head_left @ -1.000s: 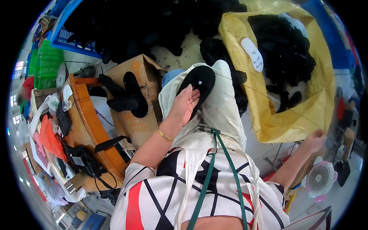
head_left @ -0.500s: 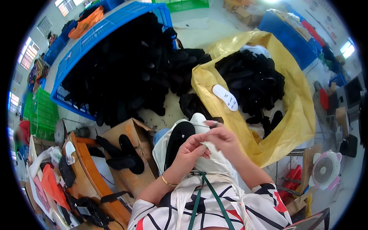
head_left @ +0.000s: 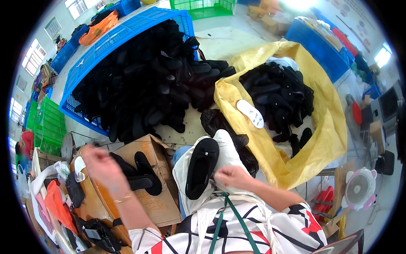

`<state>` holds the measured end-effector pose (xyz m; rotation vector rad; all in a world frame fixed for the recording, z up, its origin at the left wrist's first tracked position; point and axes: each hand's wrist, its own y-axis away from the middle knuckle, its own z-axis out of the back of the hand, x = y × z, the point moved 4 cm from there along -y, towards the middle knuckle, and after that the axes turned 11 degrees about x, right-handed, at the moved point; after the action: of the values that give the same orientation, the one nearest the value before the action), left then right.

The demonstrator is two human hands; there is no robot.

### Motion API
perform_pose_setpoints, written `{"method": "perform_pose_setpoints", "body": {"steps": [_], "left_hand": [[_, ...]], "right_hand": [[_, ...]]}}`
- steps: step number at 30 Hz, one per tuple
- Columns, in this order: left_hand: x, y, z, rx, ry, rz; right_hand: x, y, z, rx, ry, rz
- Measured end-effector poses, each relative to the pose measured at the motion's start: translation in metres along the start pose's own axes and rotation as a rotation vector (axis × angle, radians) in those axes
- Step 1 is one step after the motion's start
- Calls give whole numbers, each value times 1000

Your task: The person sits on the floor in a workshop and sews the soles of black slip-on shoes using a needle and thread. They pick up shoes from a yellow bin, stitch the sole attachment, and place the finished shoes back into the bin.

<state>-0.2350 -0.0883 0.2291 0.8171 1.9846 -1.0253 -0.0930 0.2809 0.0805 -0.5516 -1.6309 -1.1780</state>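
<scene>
Right hand (head_left: 231, 175) is near centre, resting on the white cloth (head_left: 230, 154) over the lap, fingers curled in loosely. It touches the cloth; can't tell whether it actually pinches it. The black shoe (head_left: 202, 167) lies on that cloth just left of the right hand, sole side down, toe pointing far, heel near. Hand and shoe are close but not clearly touching.

Left hand (head_left: 100, 163) is out to the left, motion-blurred, raised above the cardboard box (head_left: 158, 199). Fingers look spread and nothing is visibly in it, but the blur leaves the grip unclear. Gold bracelet (head_left: 123, 198) on that wrist.

The cardboard box sits left of the lap with two black shoes (head_left: 141, 173) lying in or on it, well apart from the one on the cloth.

Far left: blue crate (head_left: 127, 38) heaped with black shoes, pile spilling over its near edge onto the floor. Far right: yellow bag (head_left: 313, 152), open, also full of black shoes, with a white insole (head_left: 250, 113) lying on its left lip. Small black bag between the yellow bag and the lap. Pink-and-white fan (head_left: 359, 188) at the right edge.
</scene>
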Motion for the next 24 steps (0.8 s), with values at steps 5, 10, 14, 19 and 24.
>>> {"method": "perform_pose_setpoints", "body": {"steps": [5,10,14,19,24], "left_hand": [[-79,-9,25,-216,-559,-447],[75,91,17,157,-275,397],[154,207,12,253,11,774],[173,249,-24,208,298,968],[138,196,-93,419,489,805]], "right_hand": [[-60,-15,-41,242,30,-328],[-78,-49,-65,203,-156,-351],[-63,-49,-71,131,-135,-331],[-74,-54,-60,-94,-522,67],[23,-45,32,-278,-345,172]]}}
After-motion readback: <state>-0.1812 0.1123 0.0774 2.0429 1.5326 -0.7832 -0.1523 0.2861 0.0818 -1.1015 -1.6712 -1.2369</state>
